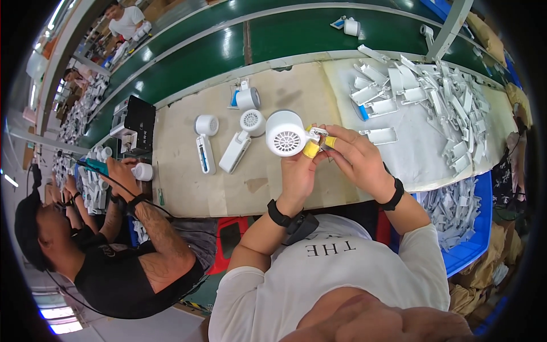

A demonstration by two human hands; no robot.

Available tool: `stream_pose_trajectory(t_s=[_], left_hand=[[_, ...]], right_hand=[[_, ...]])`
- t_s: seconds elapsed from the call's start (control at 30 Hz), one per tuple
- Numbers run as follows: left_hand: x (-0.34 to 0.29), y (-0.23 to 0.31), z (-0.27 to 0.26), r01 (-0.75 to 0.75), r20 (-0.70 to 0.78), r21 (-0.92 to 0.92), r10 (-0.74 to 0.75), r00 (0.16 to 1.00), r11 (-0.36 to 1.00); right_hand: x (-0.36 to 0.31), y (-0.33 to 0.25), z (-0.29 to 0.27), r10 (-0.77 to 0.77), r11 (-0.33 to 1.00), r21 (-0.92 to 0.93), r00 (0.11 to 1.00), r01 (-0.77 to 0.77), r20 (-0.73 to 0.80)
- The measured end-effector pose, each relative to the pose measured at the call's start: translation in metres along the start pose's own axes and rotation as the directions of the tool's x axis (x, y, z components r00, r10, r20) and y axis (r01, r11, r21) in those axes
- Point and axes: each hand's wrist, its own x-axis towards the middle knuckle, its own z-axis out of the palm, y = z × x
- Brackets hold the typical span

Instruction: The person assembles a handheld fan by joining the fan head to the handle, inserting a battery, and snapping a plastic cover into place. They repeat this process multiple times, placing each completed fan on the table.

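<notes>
Over the table's near side, my left hand (298, 175) grips the neck of a white handheld fan (285, 132), its round vented grille turned toward me. Fingers of my right hand (360, 162) pinch the opened stem, where small metal parts and thin wires show. Yellow wraps cover some fingertips of both hands. What exactly lies between the right fingertips is too small to make out. Left of my hands lie a fan with its handle closed (238, 149), another with a blue part showing in its handle (204, 149), and a third fan (247, 98) farther back.
White plastic handle shells (450, 108) are heaped at the right; a blue bin (484, 222) below holds more. A green conveyor (319, 34) runs behind the table (273, 196). At the left, a co-worker (125, 256) holds a teal tool (96, 165) near a black box (137, 128).
</notes>
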Motion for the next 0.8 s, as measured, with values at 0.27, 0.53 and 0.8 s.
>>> stream_pose_trajectory(t_s=[0.27,0.53,0.8], left_hand=[[-0.004,-0.002,0.003,-0.063,0.003,0.012,0.063,0.998,0.998],[-0.007,-0.006,0.001,-0.077,-0.014,0.067,0.078,0.997,0.995],[-0.010,0.000,0.002,-0.301,0.048,0.448,0.313,0.948,0.842]], right_hand=[[0.001,-0.005,-0.001,0.028,0.998,0.051,0.999,-0.027,-0.024],[0.003,-0.011,-0.006,0.023,0.999,0.032,1.000,-0.023,-0.001],[0.000,-0.028,0.005,0.116,0.993,0.025,0.992,-0.115,-0.045]])
